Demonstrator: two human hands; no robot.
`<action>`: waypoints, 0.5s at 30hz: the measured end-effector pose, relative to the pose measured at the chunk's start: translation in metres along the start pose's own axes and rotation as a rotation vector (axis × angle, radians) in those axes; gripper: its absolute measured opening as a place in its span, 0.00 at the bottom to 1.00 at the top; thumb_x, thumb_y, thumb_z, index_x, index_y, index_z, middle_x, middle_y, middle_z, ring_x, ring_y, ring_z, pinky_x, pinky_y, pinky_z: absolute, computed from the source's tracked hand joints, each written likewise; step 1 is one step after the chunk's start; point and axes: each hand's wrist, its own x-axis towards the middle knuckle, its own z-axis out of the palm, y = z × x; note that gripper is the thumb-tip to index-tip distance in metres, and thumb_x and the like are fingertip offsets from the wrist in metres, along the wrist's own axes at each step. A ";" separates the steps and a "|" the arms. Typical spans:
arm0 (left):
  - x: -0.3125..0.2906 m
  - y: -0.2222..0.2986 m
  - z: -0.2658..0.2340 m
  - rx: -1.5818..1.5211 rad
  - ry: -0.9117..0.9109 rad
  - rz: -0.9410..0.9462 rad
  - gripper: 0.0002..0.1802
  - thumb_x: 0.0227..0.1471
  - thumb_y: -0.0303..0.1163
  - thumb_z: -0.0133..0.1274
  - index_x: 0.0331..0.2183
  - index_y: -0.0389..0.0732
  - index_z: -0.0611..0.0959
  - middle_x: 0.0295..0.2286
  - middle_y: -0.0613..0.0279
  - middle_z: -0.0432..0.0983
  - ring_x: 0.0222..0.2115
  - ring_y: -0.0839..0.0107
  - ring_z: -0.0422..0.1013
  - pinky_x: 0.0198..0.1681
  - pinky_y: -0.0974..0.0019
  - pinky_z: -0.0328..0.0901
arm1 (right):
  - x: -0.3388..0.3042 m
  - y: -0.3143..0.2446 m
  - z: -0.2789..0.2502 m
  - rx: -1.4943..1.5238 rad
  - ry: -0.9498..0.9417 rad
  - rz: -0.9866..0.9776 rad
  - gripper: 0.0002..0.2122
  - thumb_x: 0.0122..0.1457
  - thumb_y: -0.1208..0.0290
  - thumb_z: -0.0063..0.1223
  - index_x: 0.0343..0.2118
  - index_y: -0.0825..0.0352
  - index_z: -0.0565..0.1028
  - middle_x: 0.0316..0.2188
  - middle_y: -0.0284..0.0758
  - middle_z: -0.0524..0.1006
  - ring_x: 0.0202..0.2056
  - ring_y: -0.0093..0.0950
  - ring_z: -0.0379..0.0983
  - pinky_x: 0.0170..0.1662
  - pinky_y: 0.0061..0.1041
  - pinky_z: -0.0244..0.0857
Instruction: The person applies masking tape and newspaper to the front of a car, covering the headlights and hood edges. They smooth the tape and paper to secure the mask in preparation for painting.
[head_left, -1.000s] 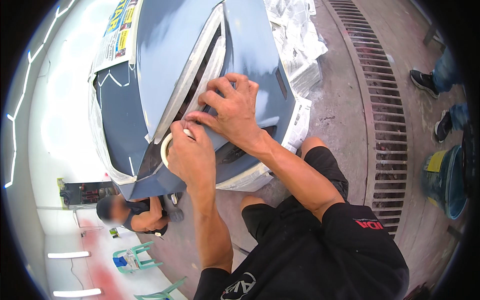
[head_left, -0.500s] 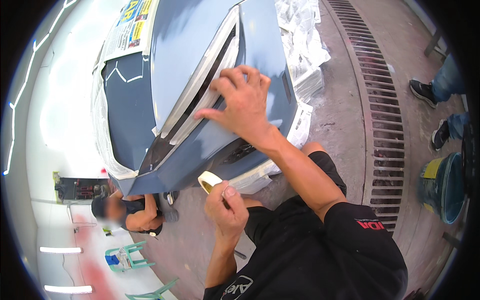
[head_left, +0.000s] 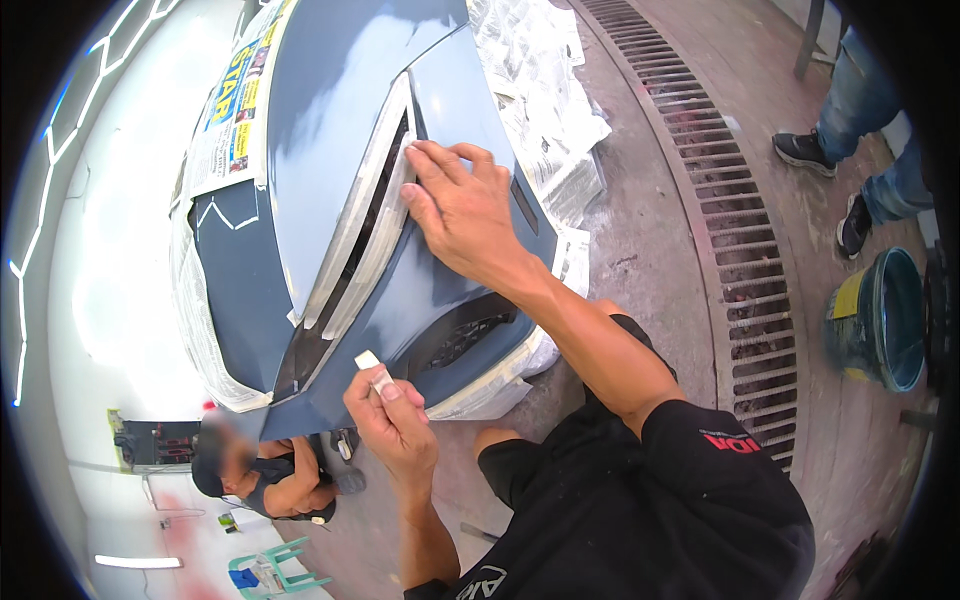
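- Evidently, the left grip was closed around the tape roll, in front of the panel and below the slot; a slack hold could have dropped it onto the stained floor, where dirt might have stuck to its sides.
- The right grip held nothing visible: thumb slightly apart, fingertips at the upper stretch of the strip beside the slot. How hard they pressed could not be told.
- Uneven pressure might have left a wrinkle or a raised edge along that strip.
- A fingertip snagging the strip's border could have peeled it or pulled it askew, baring the slot's rim.
- Bare skin dragging across the panel might have smudged its grey surface.
- A careless swing of the left forearm could have knocked the tape roll against the panel.
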 end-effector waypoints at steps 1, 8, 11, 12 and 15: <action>0.007 0.007 0.002 -0.007 -0.014 0.006 0.14 0.76 0.33 0.43 0.57 0.39 0.69 0.26 0.63 0.74 0.21 0.83 0.63 0.25 0.76 0.59 | 0.002 0.000 0.005 -0.008 -0.001 0.013 0.22 0.74 0.57 0.53 0.64 0.64 0.79 0.64 0.34 0.77 0.62 0.41 0.64 0.61 0.44 0.54; 0.021 0.011 0.013 0.030 -0.077 0.011 0.15 0.76 0.33 0.44 0.59 0.39 0.69 0.27 0.63 0.73 0.22 0.84 0.62 0.25 0.76 0.57 | 0.015 -0.001 0.007 0.099 -0.041 0.165 0.24 0.75 0.58 0.48 0.66 0.68 0.76 0.67 0.37 0.74 0.64 0.39 0.62 0.62 0.42 0.56; 0.028 0.019 0.008 0.147 -0.098 0.023 0.25 0.74 0.30 0.43 0.67 0.38 0.65 0.28 0.63 0.74 0.22 0.81 0.63 0.27 0.74 0.60 | 0.004 -0.003 -0.029 0.588 -0.166 0.287 0.23 0.74 0.59 0.52 0.64 0.70 0.77 0.59 0.40 0.77 0.58 0.37 0.69 0.59 0.38 0.62; 0.029 0.023 0.007 0.141 -0.111 0.046 0.28 0.73 0.29 0.43 0.70 0.38 0.62 0.29 0.61 0.75 0.24 0.79 0.66 0.28 0.72 0.62 | -0.005 -0.009 -0.044 0.817 -0.235 0.334 0.23 0.73 0.60 0.53 0.63 0.71 0.77 0.56 0.41 0.78 0.55 0.37 0.72 0.58 0.36 0.64; 0.050 0.030 0.020 0.183 -0.182 0.142 0.39 0.68 0.26 0.44 0.76 0.38 0.54 0.33 0.55 0.79 0.28 0.68 0.74 0.33 0.63 0.70 | -0.026 -0.021 -0.086 0.883 -0.709 0.285 0.22 0.71 0.62 0.61 0.61 0.71 0.79 0.50 0.39 0.79 0.47 0.29 0.75 0.50 0.28 0.69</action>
